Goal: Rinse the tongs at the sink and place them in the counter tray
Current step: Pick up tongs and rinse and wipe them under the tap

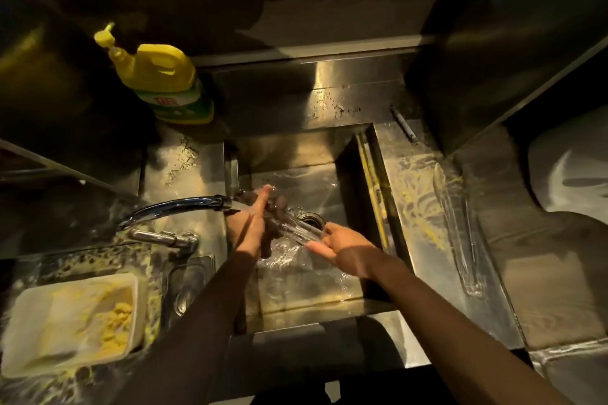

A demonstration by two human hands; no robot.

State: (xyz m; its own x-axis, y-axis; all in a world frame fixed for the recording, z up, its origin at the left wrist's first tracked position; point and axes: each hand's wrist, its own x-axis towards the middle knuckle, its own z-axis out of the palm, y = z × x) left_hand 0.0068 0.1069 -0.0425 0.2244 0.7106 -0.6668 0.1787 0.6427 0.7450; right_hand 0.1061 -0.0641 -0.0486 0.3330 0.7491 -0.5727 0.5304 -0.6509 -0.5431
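Over the steel sink (296, 148) I hold a pair of shiny metal tongs (304, 231), slanted from upper left to lower right. My left hand (253, 223) grips their far end right under the faucet spout (184, 205). At the near end, my right hand (343, 248) pinches the tongs. Water runs over the tongs and splashes on the sink floor around the drain (311, 218). A white rectangular tray (39, 302) smeared with yellow residue sits on the counter at the lower left.
A second pair of tongs (460, 233) lies on the wet, yellow-streaked drainboard right of the sink. A yellow detergent bottle (164, 76) stands at the back left. The faucet handle (158, 237) sits left of the basin. A small steel insert (190, 286) lies beside the tray.
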